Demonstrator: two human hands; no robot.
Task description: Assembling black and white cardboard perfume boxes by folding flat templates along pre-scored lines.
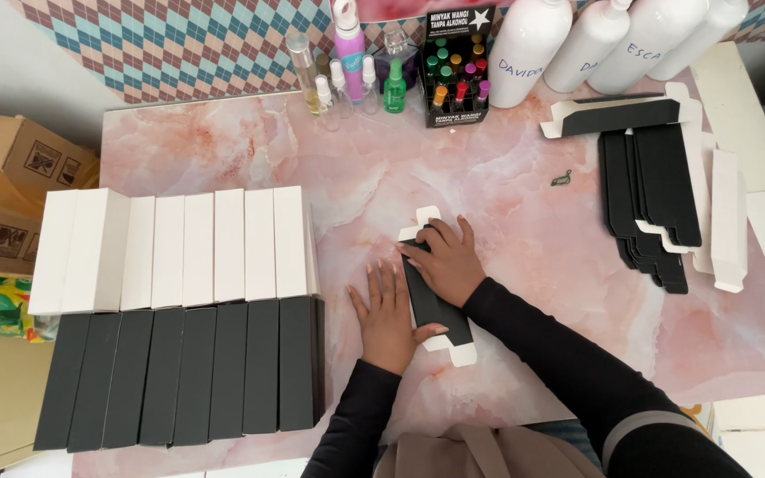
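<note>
Head view, the only one: both hands press a flat black box blank (434, 296) against the pink marbled counter (524, 230). The blank lies near the counter's front middle, its long axis running from a white tab at the far left end to a white flap at the near right end, tilted a little off straight ahead. The left hand (389, 314) lies flat just left of the blank, fingers spread, its thumb reaching over the blank's near end; its grip is open and flat, pinning rather than clasping. The right hand (447, 259) sits on top of the blank's far half, fingers curled down over the far end, a pressing hold and not a closed fist. Each hand touches the blank: the right covers the far end, the left is nearer the near end.

Left of the hands, well apart, stands a row of white boxes (183, 248) with a row of black boxes (188, 372) just in front, touching it. At the far right lies a stack of flat blanks (657, 208), black and white. Along the far edge stand small bottles (347, 75), a black display carton (455, 66) and large white bottles (595, 40). A cardboard box (11, 190) sits off the counter's left side.
</note>
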